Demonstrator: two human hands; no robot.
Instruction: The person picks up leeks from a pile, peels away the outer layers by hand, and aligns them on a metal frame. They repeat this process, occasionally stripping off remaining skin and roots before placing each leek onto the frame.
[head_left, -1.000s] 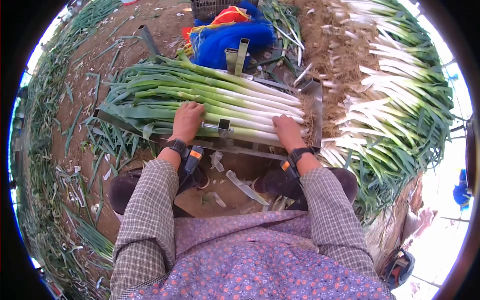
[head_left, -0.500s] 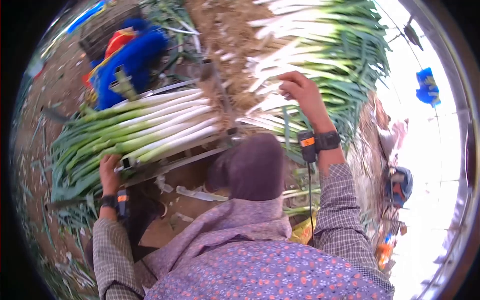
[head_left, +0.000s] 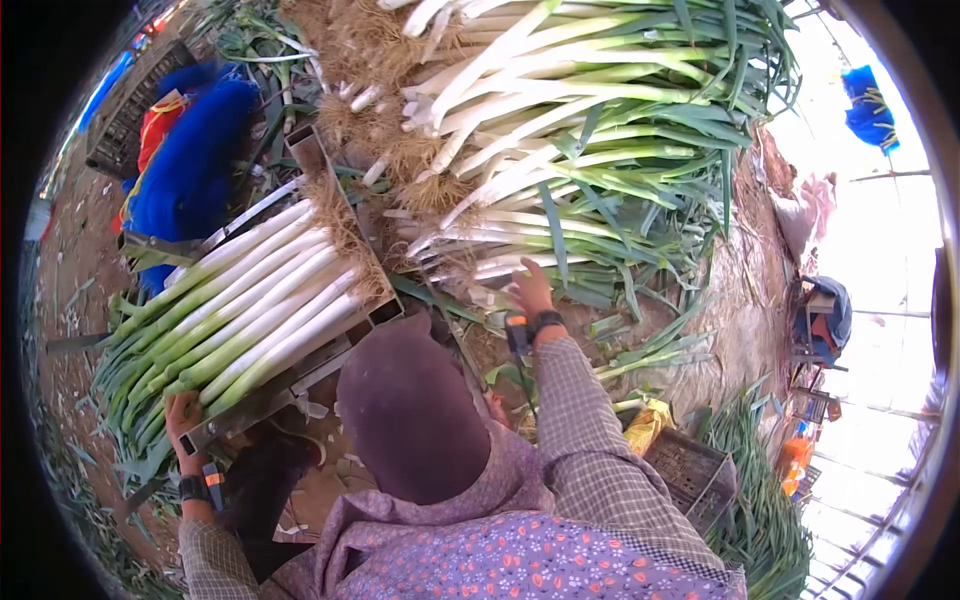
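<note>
A row of long green onions (head_left: 265, 300) lies side by side on a metal rack (head_left: 345, 345), roots to the right and leaves to the left. My left hand (head_left: 183, 418) is closed at the row's lower left edge, by the rack's corner. Its fingers are partly hidden against the green stalks. My right hand (head_left: 531, 290) is at the lower edge of a large pile of green onions (head_left: 560, 140), with fingers apart, near the white stalks. I see nothing held in it. My knee (head_left: 415, 410) is between the hands.
Blue netting (head_left: 195, 165) and a dark crate (head_left: 135, 125) are beyond the rack. At lower right are a yellow bag (head_left: 648, 425), a black crate (head_left: 690, 475) and more green leaves (head_left: 770, 500). A stool (head_left: 822, 320) stands at the right.
My right hand has come down from above the pile to its near edge, and its curled fingers have spread. My left hand stays by the rack's corner. The view has shifted.
</note>
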